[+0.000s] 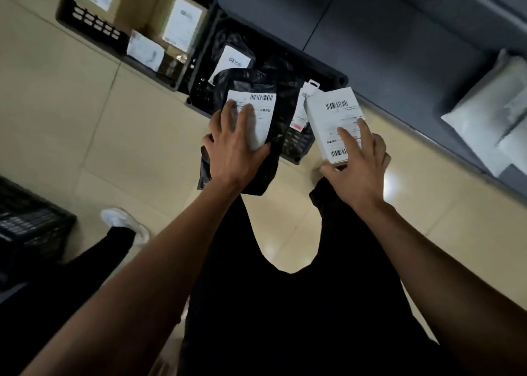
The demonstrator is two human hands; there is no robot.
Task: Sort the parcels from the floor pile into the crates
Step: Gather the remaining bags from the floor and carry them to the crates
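A: What is the left hand [233, 150] doing?

B: It is gripping a black poly bag parcel [251, 113], with the fingers [244, 116] lying spread across its white barcode label [255, 113] and the thumb wrapping the right edge. The bag is hanging in the air in front of the middle black crate [322, 76].

A: And the right hand [358, 164]?

B: It is clasping a white box parcel [333, 119] from below, two fingers lying flat on the printed face. The box is tilting, just right of the black bag, over the crate's near right corner and the tiled floor [71, 113].

A: What is sitting in the crates?

B: The middle crate is holding more black bags, one showing a white label [232, 62]. A small white carton with a hang tab [306, 96] is standing in it behind the held box. The crate to the left [94, 22] is holding brown cardboard boxes [137, 2] with white labels.

A: Anything else?

B: A third black crate [31, 227] is sitting at the left edge, near a white shoe [122, 221]. Grey-white mailer bags [490, 110] are lying on a dark surface at the right, well apart from the hands
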